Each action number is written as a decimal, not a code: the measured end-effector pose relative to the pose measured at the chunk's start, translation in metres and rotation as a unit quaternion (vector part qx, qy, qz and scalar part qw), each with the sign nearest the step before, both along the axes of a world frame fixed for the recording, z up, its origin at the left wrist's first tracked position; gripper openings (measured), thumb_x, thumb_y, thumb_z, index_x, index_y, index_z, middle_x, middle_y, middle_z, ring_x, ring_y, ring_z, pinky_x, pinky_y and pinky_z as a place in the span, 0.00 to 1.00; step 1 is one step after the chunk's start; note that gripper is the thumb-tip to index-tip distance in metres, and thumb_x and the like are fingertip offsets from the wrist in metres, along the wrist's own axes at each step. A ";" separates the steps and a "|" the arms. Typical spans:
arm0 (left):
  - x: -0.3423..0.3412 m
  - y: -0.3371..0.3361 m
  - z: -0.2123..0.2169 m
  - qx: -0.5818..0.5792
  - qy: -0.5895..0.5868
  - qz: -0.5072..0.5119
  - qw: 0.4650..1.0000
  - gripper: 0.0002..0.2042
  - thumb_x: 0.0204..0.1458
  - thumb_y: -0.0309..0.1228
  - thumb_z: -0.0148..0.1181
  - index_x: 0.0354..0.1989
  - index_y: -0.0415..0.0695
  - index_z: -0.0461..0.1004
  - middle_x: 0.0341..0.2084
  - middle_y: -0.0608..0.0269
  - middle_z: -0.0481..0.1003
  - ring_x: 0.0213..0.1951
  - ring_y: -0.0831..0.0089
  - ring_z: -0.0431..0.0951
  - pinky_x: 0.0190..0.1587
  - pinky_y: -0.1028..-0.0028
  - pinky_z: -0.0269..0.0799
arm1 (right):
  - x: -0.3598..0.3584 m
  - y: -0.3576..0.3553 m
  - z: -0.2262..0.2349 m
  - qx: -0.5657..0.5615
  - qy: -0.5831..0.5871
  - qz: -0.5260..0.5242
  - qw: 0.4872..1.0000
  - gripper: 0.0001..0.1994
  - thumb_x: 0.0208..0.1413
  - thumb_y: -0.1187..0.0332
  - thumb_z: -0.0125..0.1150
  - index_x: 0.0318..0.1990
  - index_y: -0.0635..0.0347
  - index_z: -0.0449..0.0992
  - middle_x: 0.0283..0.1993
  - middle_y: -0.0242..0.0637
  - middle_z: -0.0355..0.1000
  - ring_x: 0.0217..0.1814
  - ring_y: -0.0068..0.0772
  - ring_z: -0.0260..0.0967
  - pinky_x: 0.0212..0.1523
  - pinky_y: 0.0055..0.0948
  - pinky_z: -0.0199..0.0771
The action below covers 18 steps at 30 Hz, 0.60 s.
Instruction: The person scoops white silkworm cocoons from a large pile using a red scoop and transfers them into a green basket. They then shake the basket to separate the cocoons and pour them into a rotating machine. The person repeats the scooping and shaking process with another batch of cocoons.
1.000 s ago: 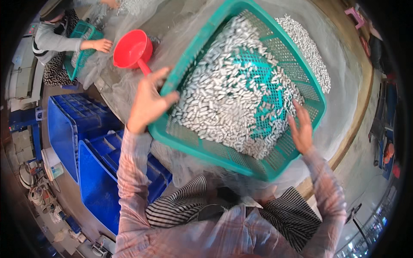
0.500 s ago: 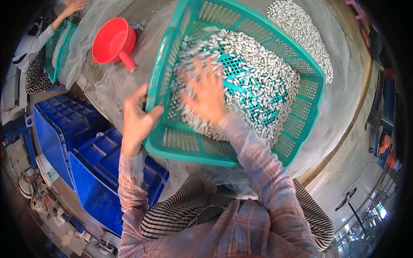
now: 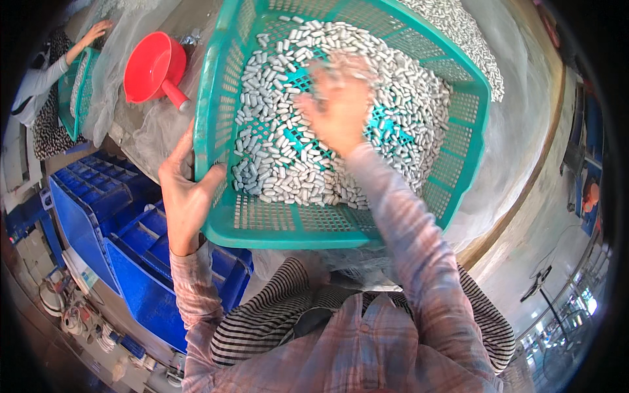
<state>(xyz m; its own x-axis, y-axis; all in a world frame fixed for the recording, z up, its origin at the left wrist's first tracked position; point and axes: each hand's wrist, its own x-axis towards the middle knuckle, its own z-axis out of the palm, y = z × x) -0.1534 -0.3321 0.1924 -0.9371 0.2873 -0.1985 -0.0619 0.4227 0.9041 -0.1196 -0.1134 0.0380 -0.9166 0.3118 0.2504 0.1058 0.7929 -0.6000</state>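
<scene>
We are gripping the near left part of a teal perforated plastic basket (image 3: 295, 237) with our left hand (image 3: 187, 196), the thumb hooking over the rim to the inside and the other fingers lying along the outer wall. Our right hand (image 3: 341, 105) is reaching into the basket, its fingers spreading loosely among silvery-white capsule-shaped pellets (image 3: 282, 187); it is blurring, so we cannot tell whether it is holding any.

The pellets are surrounding the right fingers on all sides, lying thickest to their right, while the basket's teal mesh floor is showing through in patches close to them. Beyond the right fingers, outside the far right wall, a heap of similar pellets (image 3: 468, 46) is lying on a pale net sheet (image 3: 517, 144).

Just beyond the left fingers, a red plastic dipper (image 3: 151, 69) is resting outside the basket, its handle pointing back toward them. To the left of the left hand, two blue plastic crates (image 3: 141, 301) are standing side by side. Farther beyond, a smaller teal basket (image 3: 78, 98) is holding pale pieces near a co-worker's hand (image 3: 97, 31).
</scene>
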 end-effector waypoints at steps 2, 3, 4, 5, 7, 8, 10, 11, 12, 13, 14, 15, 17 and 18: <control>0.001 0.015 0.007 -0.075 0.016 -0.026 0.997 0.31 0.39 0.14 0.54 0.59 0.33 0.66 0.48 0.57 0.75 0.49 0.73 0.73 0.54 0.74 0.65 | 0.007 -0.040 0.006 0.013 0.016 0.100 0.995 0.33 0.53 0.44 0.55 0.65 0.46 0.62 0.73 0.46 0.45 0.75 0.62 0.33 0.69 0.61 0.34; 0.003 0.015 0.010 -0.117 0.024 -0.034 0.992 0.31 0.40 0.14 0.54 0.59 0.33 0.66 0.47 0.57 0.75 0.49 0.72 0.73 0.54 0.74 0.65 | 0.021 -0.047 0.017 -0.009 0.009 0.162 0.987 0.33 0.54 0.45 0.55 0.65 0.46 0.61 0.74 0.45 0.43 0.75 0.62 0.32 0.69 0.61 0.34; 0.018 0.014 0.018 -0.114 0.040 -0.026 0.992 0.30 0.42 0.16 0.54 0.60 0.32 0.65 0.47 0.55 0.75 0.48 0.70 0.74 0.54 0.73 0.66 | 0.037 -0.043 0.027 0.004 0.002 0.211 0.978 0.33 0.55 0.46 0.54 0.66 0.46 0.59 0.74 0.44 0.42 0.75 0.61 0.32 0.70 0.60 0.34; 0.037 0.001 0.023 -0.071 0.048 -0.009 0.996 0.29 0.42 0.16 0.54 0.59 0.31 0.65 0.46 0.55 0.76 0.47 0.71 0.75 0.53 0.73 0.66 | 0.061 -0.029 0.035 0.014 -0.005 0.266 0.964 0.33 0.56 0.48 0.54 0.67 0.45 0.57 0.74 0.44 0.42 0.75 0.59 0.32 0.70 0.59 0.33; 0.044 -0.018 0.030 -0.044 -0.004 0.061 0.997 0.29 0.42 0.15 0.54 0.59 0.31 0.65 0.46 0.56 0.76 0.46 0.72 0.75 0.53 0.74 0.67 | 0.084 0.011 0.046 0.035 -0.227 0.298 0.926 0.33 0.57 0.52 0.54 0.68 0.46 0.55 0.74 0.46 0.41 0.76 0.58 0.33 0.71 0.57 0.35; 0.033 -0.029 0.027 -0.048 -0.065 0.104 0.991 0.29 0.41 0.14 0.54 0.59 0.31 0.65 0.46 0.57 0.76 0.46 0.73 0.75 0.52 0.75 0.67 | 0.092 0.042 0.043 0.056 -0.436 0.250 0.863 0.32 0.57 0.55 0.56 0.68 0.48 0.55 0.74 0.48 0.41 0.76 0.57 0.33 0.71 0.55 0.37; 0.016 -0.046 0.011 -0.049 -0.028 0.039 0.998 0.29 0.41 0.13 0.54 0.59 0.31 0.65 0.46 0.58 0.76 0.46 0.75 0.75 0.53 0.76 0.66 | 0.144 0.099 -0.068 -0.027 -0.025 -0.123 0.992 0.32 0.57 0.58 0.55 0.68 0.53 0.55 0.72 0.52 0.43 0.74 0.61 0.37 0.70 0.57 0.37; 0.021 -0.053 0.002 -0.041 -0.038 0.035 0.998 0.29 0.42 0.13 0.54 0.59 0.31 0.65 0.46 0.58 0.75 0.46 0.75 0.75 0.53 0.76 0.66 | 0.125 0.086 -0.065 0.000 -0.027 -0.120 0.992 0.33 0.56 0.57 0.57 0.67 0.55 0.55 0.71 0.55 0.46 0.72 0.63 0.40 0.68 0.57 0.40; 0.027 -0.060 -0.005 -0.030 -0.050 0.031 0.998 0.30 0.42 0.13 0.54 0.59 0.31 0.64 0.47 0.58 0.75 0.46 0.74 0.75 0.54 0.76 0.66 | 0.099 0.066 -0.056 0.030 -0.029 -0.116 0.992 0.34 0.55 0.57 0.58 0.67 0.57 0.56 0.69 0.59 0.48 0.70 0.64 0.43 0.67 0.57 0.44; 0.032 -0.060 -0.013 -0.006 -0.055 0.048 0.997 0.30 0.41 0.13 0.54 0.60 0.31 0.64 0.47 0.58 0.75 0.47 0.75 0.74 0.54 0.76 0.66 | 0.074 0.054 -0.056 0.060 -0.007 -0.133 0.989 0.34 0.55 0.55 0.59 0.66 0.58 0.58 0.68 0.60 0.48 0.68 0.67 0.44 0.66 0.58 0.44; 0.032 -0.057 -0.011 -0.013 -0.051 0.045 0.998 0.30 0.41 0.13 0.54 0.60 0.31 0.64 0.47 0.57 0.75 0.47 0.75 0.74 0.54 0.76 0.65 | 0.042 0.040 -0.049 0.027 0.046 -0.162 0.985 0.34 0.53 0.52 0.61 0.64 0.58 0.60 0.67 0.62 0.50 0.67 0.68 0.45 0.66 0.59 0.43; 0.031 -0.056 -0.015 -0.017 -0.050 0.039 0.998 0.30 0.41 0.13 0.54 0.60 0.30 0.64 0.47 0.57 0.75 0.48 0.75 0.74 0.54 0.76 0.65 | 0.018 0.027 -0.043 -0.001 0.092 -0.128 0.987 0.34 0.50 0.50 0.63 0.62 0.56 0.63 0.65 0.64 0.52 0.66 0.69 0.47 0.66 0.59 0.43; 0.031 -0.054 -0.013 -0.020 -0.043 0.049 0.998 0.30 0.41 0.14 0.54 0.59 0.29 0.64 0.47 0.56 0.75 0.46 0.75 0.74 0.52 0.77 0.66 | -0.011 -0.023 -0.024 -0.029 0.086 -0.050 0.995 0.29 0.49 0.51 0.62 0.57 0.54 0.69 0.66 0.59 0.53 0.70 0.65 0.45 0.68 0.58 0.42; 0.032 -0.052 -0.012 -0.038 -0.046 0.048 0.997 0.30 0.41 0.14 0.55 0.59 0.29 0.64 0.46 0.57 0.75 0.46 0.76 0.75 0.52 0.78 0.67 | -0.012 -0.045 -0.018 -0.046 0.064 0.024 0.997 0.27 0.51 0.52 0.61 0.58 0.52 0.69 0.67 0.55 0.52 0.71 0.63 0.44 0.69 0.56 0.43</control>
<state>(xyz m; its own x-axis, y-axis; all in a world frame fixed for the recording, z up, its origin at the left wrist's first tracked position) -0.1216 -0.3837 0.1801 -0.9361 0.1788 -0.3029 -0.1863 0.4784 0.8582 -0.1313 -0.1582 0.0199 -0.8934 0.2952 0.3386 -0.0127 0.7368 -0.6760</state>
